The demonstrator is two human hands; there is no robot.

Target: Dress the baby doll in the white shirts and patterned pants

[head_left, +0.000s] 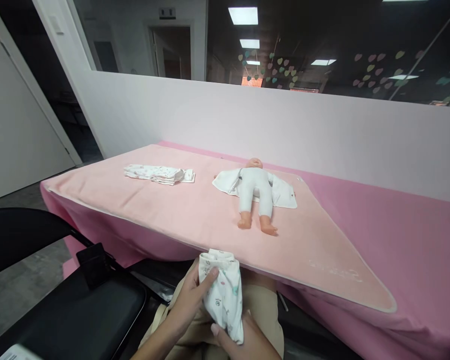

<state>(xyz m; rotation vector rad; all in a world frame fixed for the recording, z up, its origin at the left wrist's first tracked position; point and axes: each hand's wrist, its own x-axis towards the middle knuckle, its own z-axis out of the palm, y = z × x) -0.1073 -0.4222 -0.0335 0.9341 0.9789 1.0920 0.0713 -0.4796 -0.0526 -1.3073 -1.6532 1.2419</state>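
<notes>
Over my lap, just off the table's near edge, both hands hold a small white printed baby garment (225, 287), folded narrow. My left hand (195, 287) grips its upper left side, thumb on the front and fingers behind. Lower down, my right hand (240, 337) is closed around the bottom right part, with the thumb across it. A baby doll (255, 187) lies on its back on the table, feet toward me. Its body is white cloth, and an opened white top (285, 192) spreads out under it on both sides.
A pale pink mat (165, 205) covers much of the table, over a brighter pink cloth (416, 225). Folded printed baby clothes (159, 173) lie at the left. Black chairs (71, 310) stand at the left. A white wall (285, 120) with a window runs behind the table.
</notes>
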